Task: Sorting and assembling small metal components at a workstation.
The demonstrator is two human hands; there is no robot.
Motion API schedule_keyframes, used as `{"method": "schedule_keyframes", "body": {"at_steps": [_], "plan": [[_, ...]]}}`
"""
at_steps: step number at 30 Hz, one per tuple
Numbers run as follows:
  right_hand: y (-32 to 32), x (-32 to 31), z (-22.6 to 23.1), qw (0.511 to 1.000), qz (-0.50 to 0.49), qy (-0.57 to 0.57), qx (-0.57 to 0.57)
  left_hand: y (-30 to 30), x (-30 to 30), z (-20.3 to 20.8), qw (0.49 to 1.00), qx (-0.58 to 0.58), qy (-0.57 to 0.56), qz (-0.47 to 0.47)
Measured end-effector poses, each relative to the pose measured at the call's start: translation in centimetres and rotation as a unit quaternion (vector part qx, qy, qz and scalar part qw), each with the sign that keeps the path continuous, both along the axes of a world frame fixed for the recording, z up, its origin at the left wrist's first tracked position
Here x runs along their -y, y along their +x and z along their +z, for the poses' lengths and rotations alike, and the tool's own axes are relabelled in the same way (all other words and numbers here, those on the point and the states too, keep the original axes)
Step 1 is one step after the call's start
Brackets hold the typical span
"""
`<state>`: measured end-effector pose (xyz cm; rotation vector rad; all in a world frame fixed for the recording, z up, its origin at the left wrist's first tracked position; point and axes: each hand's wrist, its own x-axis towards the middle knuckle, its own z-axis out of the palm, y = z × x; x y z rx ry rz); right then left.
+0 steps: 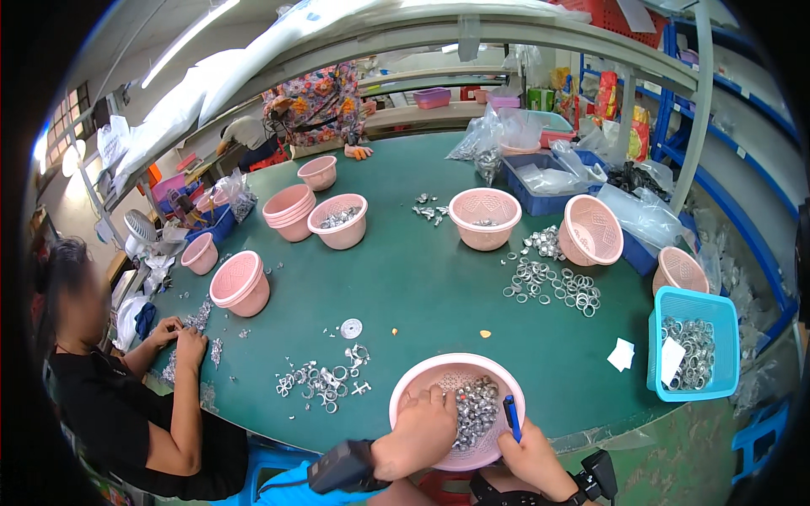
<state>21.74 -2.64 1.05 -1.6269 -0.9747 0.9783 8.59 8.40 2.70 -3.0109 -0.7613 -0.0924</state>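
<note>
A pink plastic basket (pixel 407 384) stands at the table's near edge in front of me, with many small silvery metal pieces (pixel 477 411) heaped in its right part. My left hand (pixel 426 428) reaches over the left rim into the basket, fingers extended and slightly apart beside the heap. Whether its fingertips touch a piece is hard to see. At the basket's right side, my right hand (pixel 530 455) grips a blue pen (pixel 511 417) that points up over the rim. Left of the basket, metal rings and odd-shaped pieces (pixel 325 384) lie loose on the green table.
A turquoise basket (pixel 734 344) of rings stands at the right edge, near a white paper (pixel 621 355). More rings (pixel 548 282) lie beside pink baskets (pixel 485 208) farther back. A co-worker's hands (pixel 187 334) handle small pieces at left; another person (pixel 321 110) stands across the table.
</note>
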Motion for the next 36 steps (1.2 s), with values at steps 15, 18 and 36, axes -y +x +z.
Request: {"method": "schedule_keyframes", "body": {"at_steps": [15,18,36], "plan": [[1.1,-0.3,-1.7,0.996,0.009,-0.014,-0.093,0.9,-0.4,0.2,0.968,0.046,-0.243,0.034],[1.0,-0.1,-1.5,0.997,0.005,-0.012,-0.082,0.9,-0.5,-0.8,0.962,0.076,-0.261,-0.012],[1.5,0.0,-1.3,0.998,0.029,-0.047,-0.034,2.7,-1.8,0.2,0.966,0.082,-0.232,-0.079]]}}
